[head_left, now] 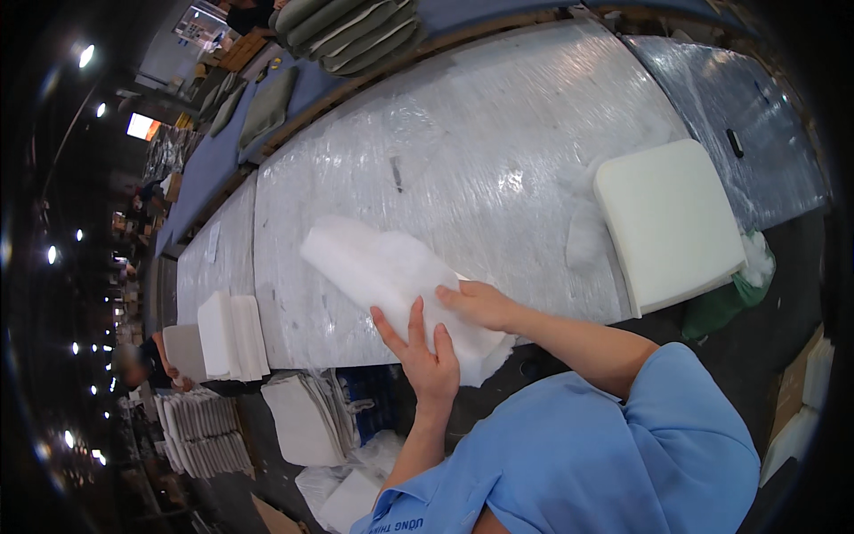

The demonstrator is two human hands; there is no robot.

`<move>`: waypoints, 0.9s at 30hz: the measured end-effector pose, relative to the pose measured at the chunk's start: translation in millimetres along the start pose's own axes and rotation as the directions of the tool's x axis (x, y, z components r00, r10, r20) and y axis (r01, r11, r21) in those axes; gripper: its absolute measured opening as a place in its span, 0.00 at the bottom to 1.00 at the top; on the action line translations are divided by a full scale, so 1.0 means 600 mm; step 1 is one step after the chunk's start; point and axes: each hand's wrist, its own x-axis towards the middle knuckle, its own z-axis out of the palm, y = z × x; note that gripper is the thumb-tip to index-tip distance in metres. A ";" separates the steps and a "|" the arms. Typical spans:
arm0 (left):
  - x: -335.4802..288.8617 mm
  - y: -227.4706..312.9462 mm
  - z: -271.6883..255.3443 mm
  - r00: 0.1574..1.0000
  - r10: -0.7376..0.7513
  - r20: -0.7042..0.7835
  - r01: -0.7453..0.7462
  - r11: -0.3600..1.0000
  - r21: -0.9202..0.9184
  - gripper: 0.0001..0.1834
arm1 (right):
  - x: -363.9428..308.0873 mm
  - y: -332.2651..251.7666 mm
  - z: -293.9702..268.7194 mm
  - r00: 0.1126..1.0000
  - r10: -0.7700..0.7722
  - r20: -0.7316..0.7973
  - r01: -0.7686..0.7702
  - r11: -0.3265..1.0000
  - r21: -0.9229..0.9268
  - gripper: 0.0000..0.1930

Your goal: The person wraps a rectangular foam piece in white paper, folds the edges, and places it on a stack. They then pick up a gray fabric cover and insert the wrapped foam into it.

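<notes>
A piece of white fluffy batting point(378, 254) lies folded over, slanting across the near middle of the plastic-wrapped table point(356, 160). Its near end hangs over the table's edge. My left hand point(421, 360) rests against the batting's near side with its fingers spread. On the other side, my right hand point(483, 307) grips the edge of the batting, thumb on top and the other fingers partly hidden. Whether something lies inside the fold cannot be seen. A cream foam cushion pad point(672, 222) lies at the table's right end, apart from both hands.
Loose white fibre point(585, 236) clings beside the pad. A green bag point(729, 307) of white stuffing hangs past the right corner. White pads point(233, 336) stand at the left end, with more pads point(307, 418) stacked below. Grey-green cushions point(351, 31) are piled on the far table.
</notes>
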 end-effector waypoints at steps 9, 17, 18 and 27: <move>0.004 0.020 0.014 1.000 0.000 0.017 0.000 1.000 0.018 0.28 | 0.050 0.073 0.016 0.904 -0.398 -0.158 0.262 0.805 -0.532 0.32; -0.004 -0.002 0.001 1.000 0.015 -0.022 -0.015 1.000 0.008 0.29 | 0.052 0.052 -0.018 0.981 -0.143 0.129 0.158 0.980 -0.119 0.35; -0.008 -0.005 -0.003 1.000 0.015 -0.027 -0.014 1.000 0.018 0.30 | 0.046 0.035 -0.028 0.974 -0.055 0.219 0.064 0.997 -0.035 0.36; -0.011 -0.006 0.002 0.999 0.029 -0.023 -0.027 0.997 0.078 0.33 | 0.045 -0.012 0.073 0.957 -0.272 -0.103 0.243 0.942 -0.233 0.34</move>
